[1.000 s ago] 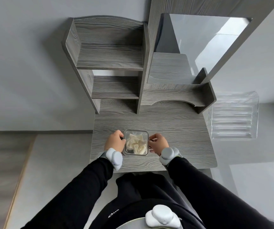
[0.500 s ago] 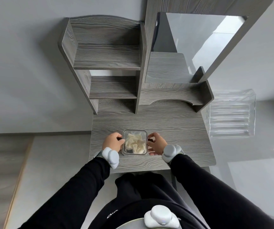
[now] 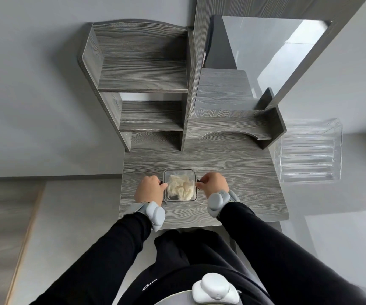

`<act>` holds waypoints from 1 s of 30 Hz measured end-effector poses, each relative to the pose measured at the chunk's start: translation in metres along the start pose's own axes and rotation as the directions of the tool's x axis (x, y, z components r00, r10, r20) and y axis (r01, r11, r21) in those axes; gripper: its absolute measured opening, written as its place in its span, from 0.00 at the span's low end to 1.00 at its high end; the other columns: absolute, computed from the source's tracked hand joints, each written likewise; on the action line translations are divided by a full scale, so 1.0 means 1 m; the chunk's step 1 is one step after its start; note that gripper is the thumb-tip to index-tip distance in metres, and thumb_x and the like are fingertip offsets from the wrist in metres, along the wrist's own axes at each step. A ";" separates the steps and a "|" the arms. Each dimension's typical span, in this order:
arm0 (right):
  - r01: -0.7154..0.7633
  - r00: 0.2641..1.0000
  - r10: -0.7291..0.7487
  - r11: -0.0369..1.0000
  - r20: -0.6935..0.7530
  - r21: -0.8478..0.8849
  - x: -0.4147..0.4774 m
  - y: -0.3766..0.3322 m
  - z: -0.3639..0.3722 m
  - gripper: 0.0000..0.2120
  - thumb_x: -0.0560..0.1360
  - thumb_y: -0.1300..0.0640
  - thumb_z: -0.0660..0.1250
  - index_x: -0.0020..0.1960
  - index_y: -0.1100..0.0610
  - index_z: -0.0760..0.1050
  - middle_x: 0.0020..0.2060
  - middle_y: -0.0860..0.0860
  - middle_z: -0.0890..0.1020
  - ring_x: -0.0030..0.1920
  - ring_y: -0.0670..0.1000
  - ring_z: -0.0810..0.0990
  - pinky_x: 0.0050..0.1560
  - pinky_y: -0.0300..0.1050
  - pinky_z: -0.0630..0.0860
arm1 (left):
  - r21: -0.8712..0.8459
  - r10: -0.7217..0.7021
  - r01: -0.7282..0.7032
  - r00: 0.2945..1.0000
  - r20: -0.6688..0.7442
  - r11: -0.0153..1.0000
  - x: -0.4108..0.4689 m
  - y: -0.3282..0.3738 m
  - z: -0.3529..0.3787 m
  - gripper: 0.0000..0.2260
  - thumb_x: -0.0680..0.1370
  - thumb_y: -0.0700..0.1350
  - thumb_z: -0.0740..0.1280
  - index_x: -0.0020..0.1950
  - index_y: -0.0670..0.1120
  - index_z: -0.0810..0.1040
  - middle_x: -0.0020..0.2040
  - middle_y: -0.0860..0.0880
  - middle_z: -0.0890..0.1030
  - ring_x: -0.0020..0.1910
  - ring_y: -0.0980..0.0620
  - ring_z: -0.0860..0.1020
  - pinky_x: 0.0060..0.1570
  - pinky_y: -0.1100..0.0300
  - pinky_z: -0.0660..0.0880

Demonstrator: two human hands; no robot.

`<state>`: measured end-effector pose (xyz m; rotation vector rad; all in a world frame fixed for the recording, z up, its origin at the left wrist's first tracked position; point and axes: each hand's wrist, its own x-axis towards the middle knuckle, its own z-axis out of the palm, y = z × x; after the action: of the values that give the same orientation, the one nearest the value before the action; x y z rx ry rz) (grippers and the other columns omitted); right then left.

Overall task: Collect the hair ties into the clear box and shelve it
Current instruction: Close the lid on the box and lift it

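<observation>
A small square clear plastic box filled with pale cream fabric hair ties sits upright, mouth up, on the grey wood-grain worktop, near the middle of its front edge. The left hand and right hand close their fingers on dark clips at the box's left and right sides. A grey wood-grain shelf unit stands along the back edge. No readable writing appears on the box.

Clear box upright on tabletop, near front edge; cream hair ties bunched inside.
</observation>
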<state>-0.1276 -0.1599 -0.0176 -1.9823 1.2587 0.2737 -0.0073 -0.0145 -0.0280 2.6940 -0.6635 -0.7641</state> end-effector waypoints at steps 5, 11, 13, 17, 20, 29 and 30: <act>-0.036 0.999 0.036 0.999 0.041 0.016 0.003 -0.001 0.006 0.15 0.75 0.57 0.68 0.31 0.60 0.75 0.32 0.56 0.79 0.34 0.54 0.75 0.38 0.44 0.71 | 0.004 0.012 -0.012 1.000 0.018 1.000 -0.001 -0.003 0.000 0.26 0.79 0.50 0.64 0.23 0.45 0.59 0.24 0.48 0.63 0.33 0.43 0.67 0.33 0.55 0.61; -0.111 0.990 0.102 0.989 0.096 0.095 0.012 0.004 0.013 0.12 0.75 0.56 0.67 0.34 0.57 0.78 0.37 0.55 0.82 0.37 0.55 0.77 0.46 0.50 0.79 | -0.135 -0.053 0.061 0.997 0.064 0.989 0.007 -0.006 0.003 0.25 0.77 0.48 0.66 0.22 0.45 0.62 0.22 0.48 0.65 0.24 0.47 0.63 0.26 0.59 0.56; -0.116 0.988 0.105 0.988 0.111 0.105 0.014 0.004 0.013 0.12 0.75 0.56 0.67 0.34 0.58 0.78 0.36 0.56 0.82 0.37 0.55 0.77 0.45 0.49 0.77 | -0.174 -0.092 0.109 0.990 0.107 0.979 0.013 -0.010 0.007 0.22 0.76 0.48 0.66 0.23 0.44 0.68 0.27 0.45 0.75 0.29 0.44 0.70 0.31 0.59 0.64; -0.146 0.982 0.123 0.976 0.144 0.162 0.016 0.003 0.015 0.09 0.76 0.59 0.66 0.45 0.65 0.80 0.40 0.60 0.83 0.40 0.58 0.80 0.53 0.58 0.81 | -0.261 -0.144 0.184 0.976 0.165 0.948 0.010 -0.002 0.007 0.20 0.78 0.47 0.64 0.26 0.44 0.71 0.36 0.38 0.81 0.40 0.39 0.81 0.45 0.50 0.78; -0.179 0.976 0.151 0.967 0.159 0.179 0.011 0.000 0.017 0.11 0.77 0.59 0.62 0.57 0.63 0.75 0.44 0.59 0.82 0.43 0.58 0.80 0.54 0.56 0.80 | -0.299 -0.177 0.230 0.965 0.195 0.926 0.008 0.003 0.009 0.13 0.81 0.47 0.60 0.50 0.37 0.75 0.51 0.38 0.80 0.53 0.38 0.79 0.50 0.52 0.73; -0.124 0.985 0.097 0.972 0.140 0.200 -0.001 -0.013 0.019 0.17 0.73 0.58 0.65 0.61 0.60 0.72 0.45 0.58 0.83 0.45 0.59 0.83 0.52 0.55 0.81 | -0.396 -0.193 0.252 0.964 0.182 0.883 0.001 0.003 -0.006 0.08 0.78 0.46 0.63 0.49 0.40 0.73 0.52 0.35 0.80 0.51 0.37 0.80 0.53 0.49 0.75; -0.097 0.990 0.073 0.972 0.118 0.213 -0.003 -0.018 0.017 0.16 0.73 0.58 0.65 0.60 0.59 0.72 0.46 0.58 0.84 0.46 0.59 0.83 0.51 0.54 0.81 | -0.421 -0.198 0.248 0.967 0.159 0.873 -0.001 0.005 -0.011 0.08 0.79 0.45 0.62 0.50 0.41 0.73 0.52 0.37 0.80 0.53 0.37 0.79 0.54 0.49 0.74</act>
<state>-0.1100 -0.1421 -0.0187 -1.7068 1.2489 0.2705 -0.0034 -0.0169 -0.0166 2.3417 -0.1649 -0.9917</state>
